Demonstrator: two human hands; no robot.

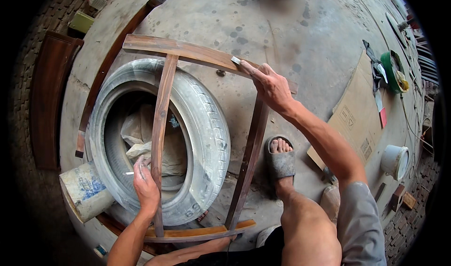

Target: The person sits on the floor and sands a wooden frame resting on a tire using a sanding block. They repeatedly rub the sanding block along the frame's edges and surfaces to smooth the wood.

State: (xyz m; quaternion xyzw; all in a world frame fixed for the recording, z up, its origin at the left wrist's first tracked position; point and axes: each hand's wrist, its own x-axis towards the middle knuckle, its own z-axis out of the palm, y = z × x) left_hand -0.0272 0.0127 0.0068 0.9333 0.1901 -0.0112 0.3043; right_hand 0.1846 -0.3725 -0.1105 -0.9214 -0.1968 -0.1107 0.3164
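Observation:
A wooden frame (162, 111) of dark brown bars rests across a dusty grey tyre (206, 125). My right hand (272, 87) is at the frame's far rail (197, 52), toward its right end. Its fingers press a small pale flat piece (236, 60) against the wood; the kind of piece does not show clearly. My left hand (145, 186) is beside the middle crossbar, its fingers closed with a thin white cigarette (128, 173) sticking out to the left. Crumpled pale sacking (138, 127) lies inside the tyre, partly behind the crossbar.
A stained bucket (84, 191) lies against the tyre's left side. Farther left are a long curved wooden bar (105, 66) and a brown panel (51, 97). To the right are flattened cardboard (350, 115), a green round container (389, 66) and a white bucket (393, 161).

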